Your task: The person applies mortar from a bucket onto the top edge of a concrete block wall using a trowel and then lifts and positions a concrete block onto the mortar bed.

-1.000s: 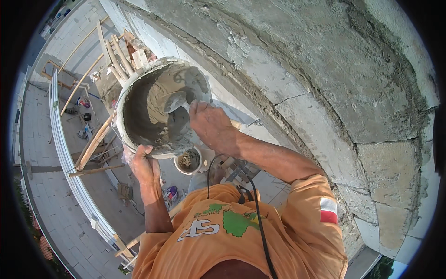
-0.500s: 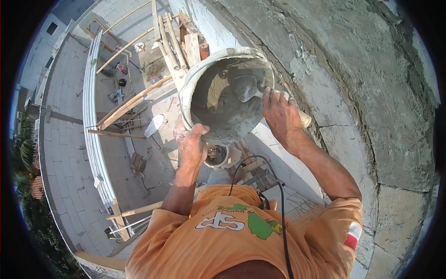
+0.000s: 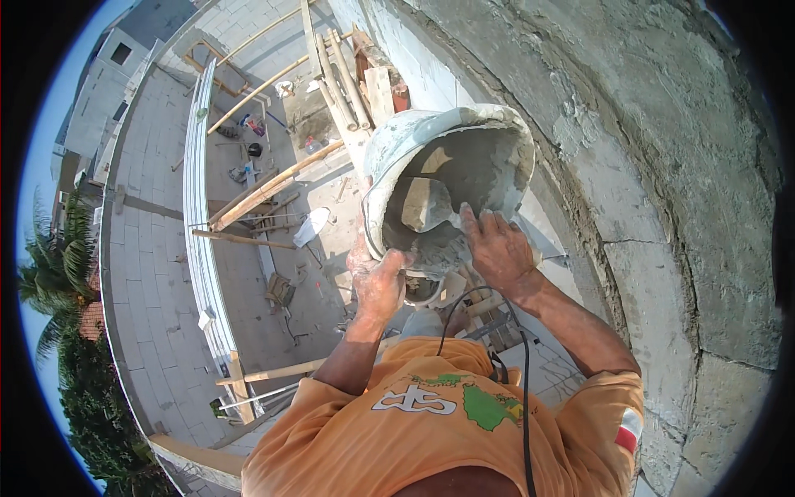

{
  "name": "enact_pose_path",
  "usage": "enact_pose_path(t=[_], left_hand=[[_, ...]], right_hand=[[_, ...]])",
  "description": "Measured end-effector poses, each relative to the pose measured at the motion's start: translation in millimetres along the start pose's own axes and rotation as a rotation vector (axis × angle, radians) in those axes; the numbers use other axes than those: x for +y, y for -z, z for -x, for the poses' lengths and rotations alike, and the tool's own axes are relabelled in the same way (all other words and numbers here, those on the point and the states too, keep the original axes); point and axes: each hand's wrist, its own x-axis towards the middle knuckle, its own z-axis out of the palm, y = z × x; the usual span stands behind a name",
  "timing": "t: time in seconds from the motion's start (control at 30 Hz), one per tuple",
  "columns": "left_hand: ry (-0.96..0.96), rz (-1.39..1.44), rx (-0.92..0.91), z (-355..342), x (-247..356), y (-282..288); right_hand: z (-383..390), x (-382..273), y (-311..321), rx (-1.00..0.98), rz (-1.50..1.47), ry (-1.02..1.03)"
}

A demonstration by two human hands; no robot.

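Observation:
A pale, mortar-caked bucket (image 3: 389, 149) is tipped in front of me, its mouth facing me. My left hand (image 3: 379, 277) is closed on its near-left rim, thumb over the edge. Inside the mouth, my right hand (image 3: 498, 253) is closed on a trowel, whose handle it mostly hides. The trowel's blade (image 3: 426, 204) rests against wet grey mortar (image 3: 443, 247) in the lower part of the bucket. Below the tipped bucket, a second, smaller bucket (image 3: 423, 290) is partly hidden.
To the right rises a block wall (image 3: 629, 207) partly coated with rough grey mortar. Planks and bamboo poles (image 3: 344, 79) lie beyond the bucket. On the left, long metal channels (image 3: 197, 207) run over a lower floor with scattered tools. A black cable (image 3: 523, 356) hangs down my shirt.
The bucket has tilted further, its mouth turning more toward me. The trowel has moved from the right side of the bucket deeper to its left, with my right hand following into the mouth.

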Motion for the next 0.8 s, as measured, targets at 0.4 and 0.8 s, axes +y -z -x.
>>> enact_pose_path(t=[0.4,0.8], left_hand=[[0.205,0.292,-0.021,-6,-35,-1],[0.748,0.371,0.053,53,-153,-14]], right_hand=[[73,1,18,0.164,-0.522,-0.357],[241,1,52,0.04,-0.272,-0.968]])
